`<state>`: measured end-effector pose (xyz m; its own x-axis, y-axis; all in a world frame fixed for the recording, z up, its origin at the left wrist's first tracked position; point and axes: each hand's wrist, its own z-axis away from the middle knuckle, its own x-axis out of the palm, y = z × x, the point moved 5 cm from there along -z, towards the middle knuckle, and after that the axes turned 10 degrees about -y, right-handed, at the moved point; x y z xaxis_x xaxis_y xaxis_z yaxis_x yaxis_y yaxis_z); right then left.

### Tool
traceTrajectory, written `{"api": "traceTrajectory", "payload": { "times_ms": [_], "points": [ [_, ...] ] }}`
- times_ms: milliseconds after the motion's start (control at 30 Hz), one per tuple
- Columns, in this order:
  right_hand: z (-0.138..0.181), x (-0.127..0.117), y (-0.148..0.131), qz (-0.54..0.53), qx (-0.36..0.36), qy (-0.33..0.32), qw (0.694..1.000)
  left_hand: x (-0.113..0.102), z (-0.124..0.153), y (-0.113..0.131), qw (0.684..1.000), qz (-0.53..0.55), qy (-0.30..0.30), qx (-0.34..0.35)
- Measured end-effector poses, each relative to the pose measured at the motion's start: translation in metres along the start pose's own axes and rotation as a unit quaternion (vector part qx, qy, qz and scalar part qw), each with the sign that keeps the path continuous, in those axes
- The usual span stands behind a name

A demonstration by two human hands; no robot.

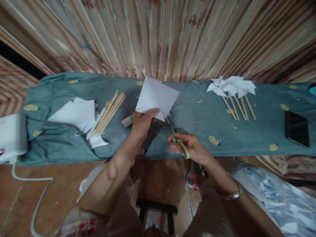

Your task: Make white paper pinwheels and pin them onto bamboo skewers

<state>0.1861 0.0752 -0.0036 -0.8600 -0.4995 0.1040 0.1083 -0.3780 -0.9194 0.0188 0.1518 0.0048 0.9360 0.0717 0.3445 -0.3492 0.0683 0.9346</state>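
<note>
Across the table (259,131) in front of you lies a grey-green cloth dotted with yellow oval motifs, creased and hanging over the near edge. Behind it a striped, satin-like curtain (158,36) in cream and rust fills the whole back of the view. Below the table edge you see a reddish-brown floor (49,197), with a white cord (37,184) curling across it at the left.

On the cloth to your left sits a loose stack of white paper sheets (74,113), and a bundle of thin wooden sticks (108,113) rests slanted against it. At the far right of the cloth, a cluster of white paper pinwheels (232,86) lies with the sticks fanned toward you. A dark phone (297,128) lies flat near the right end. Small dark-edged scraps are scattered over the cloth between these.

Your left hand (142,123) holds a white paper square (156,97) up above the middle of the table, thumb and fingers pinching its lower edge. The sheet is tilted corner-up like a diamond, with fold creases running across it. Your right hand (189,146) is closed through the pale green handles of a pair of scissors (176,138), and the blades point up and left, the tips meeting the paper's lower corner just beside your left thumb. A metal bangle (232,195) circles your right wrist.
</note>
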Motion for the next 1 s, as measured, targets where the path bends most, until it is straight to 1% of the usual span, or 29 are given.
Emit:
{"api": "traceTrajectory", "payload": {
  "times_ms": [67, 100, 167, 267, 367, 467, 600, 733, 833, 900, 1000],
  "points": [
    [0.002, -0.006, -0.002, 0.015, -0.004, 0.010, 1.000, -0.002, -0.002, 0.001, 1.000, 0.011, 0.001, 0.017],
    [0.003, -0.011, -0.004, 0.022, -0.011, 0.026, 0.999, -0.002, -0.002, 0.001, 1.000, 0.015, -0.002, 0.021],
    [0.003, -0.022, -0.009, 0.031, -0.036, 0.078, 0.996, -0.001, -0.002, 0.000, 0.999, 0.019, -0.013, 0.025],
    [0.004, -0.039, -0.015, 0.022, -0.079, 0.165, 0.983, 0.003, 0.001, -0.004, 0.999, 0.021, -0.036, 0.026],
    [0.004, -0.054, -0.017, -0.019, -0.114, 0.232, 0.966, 0.008, 0.004, -0.006, 0.997, -0.022, -0.061, 0.028],
    [0.004, -0.067, -0.019, -0.056, -0.137, 0.270, 0.952, 0.013, 0.007, -0.010, 0.992, -0.081, -0.093, 0.024],
    [0.001, -0.074, -0.028, -0.068, -0.177, 0.264, 0.946, 0.023, 0.014, -0.018, 0.975, -0.151, -0.165, -0.005],
    [-0.002, -0.071, -0.033, -0.051, -0.174, 0.254, 0.950, 0.029, 0.020, -0.026, 0.955, -0.209, -0.207, -0.030],
    [-0.006, -0.065, -0.033, -0.047, -0.159, 0.225, 0.960, 0.031, 0.022, -0.030, 0.950, -0.216, -0.221, -0.043],
    [-0.008, -0.061, -0.032, -0.049, -0.158, 0.213, 0.963, 0.031, 0.023, -0.031, 0.952, -0.209, -0.218, -0.051],
    [-0.009, -0.060, -0.030, -0.061, -0.163, 0.227, 0.958, 0.031, 0.023, -0.032, 0.958, -0.192, -0.205, -0.062]
  ]
}}
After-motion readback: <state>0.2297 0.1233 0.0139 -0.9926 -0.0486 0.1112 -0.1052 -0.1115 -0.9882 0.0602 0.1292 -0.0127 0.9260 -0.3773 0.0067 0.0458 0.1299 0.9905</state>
